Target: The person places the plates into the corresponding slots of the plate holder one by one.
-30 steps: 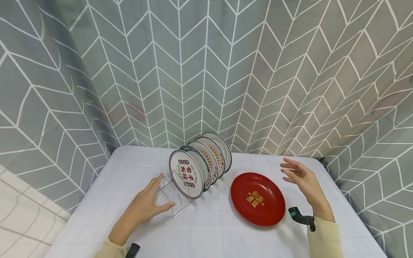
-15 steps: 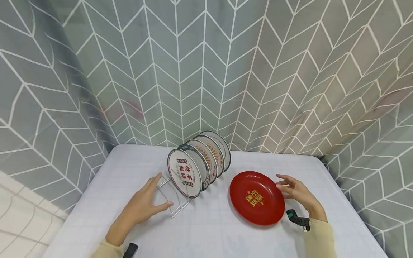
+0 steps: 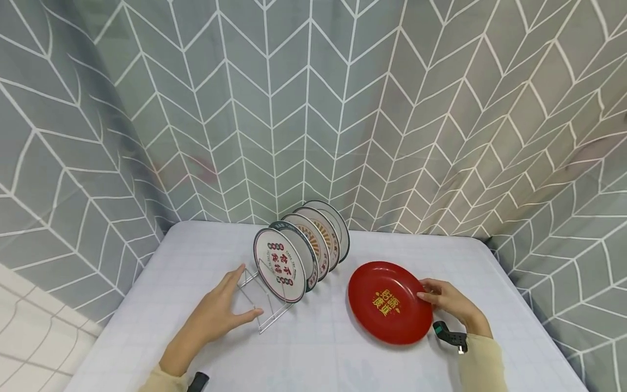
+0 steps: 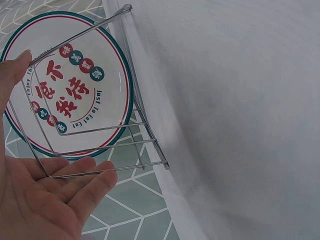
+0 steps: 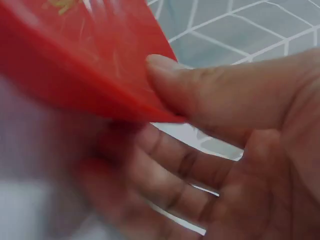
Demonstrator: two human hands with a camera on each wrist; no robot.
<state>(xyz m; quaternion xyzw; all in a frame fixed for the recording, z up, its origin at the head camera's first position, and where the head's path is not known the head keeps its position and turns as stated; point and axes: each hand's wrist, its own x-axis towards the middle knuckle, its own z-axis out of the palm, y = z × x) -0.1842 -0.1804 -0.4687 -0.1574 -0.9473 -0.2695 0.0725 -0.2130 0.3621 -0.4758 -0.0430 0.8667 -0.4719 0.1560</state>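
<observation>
My left hand (image 3: pixel 215 313) is at the near end of a wire dish rack (image 3: pixel 274 316), its thumb and fingers spread across and holding the rack's end wires. In the left wrist view, fingertips (image 4: pixel 102 182) lie along the lower wire and the thumb meets the upper one. Several patterned plates stand on edge in the rack; the front white plate (image 3: pixel 280 267) has red lettering and a dark rim. My right hand (image 3: pixel 453 305) pinches the right rim of a red plate (image 3: pixel 367 305) with gold characters. Its thumb (image 5: pixel 200 90) lies on top, fingers underneath.
A white cloth (image 3: pixel 323 359) covers the table. Grey curtains (image 3: pixel 372 109) with white chevron lines hang behind it and at the sides. The red plate lies to the right of the rack, apart from it.
My right hand has come in from the right and down to the red plate, and now grips its rim. The left hand stays at the rack.
</observation>
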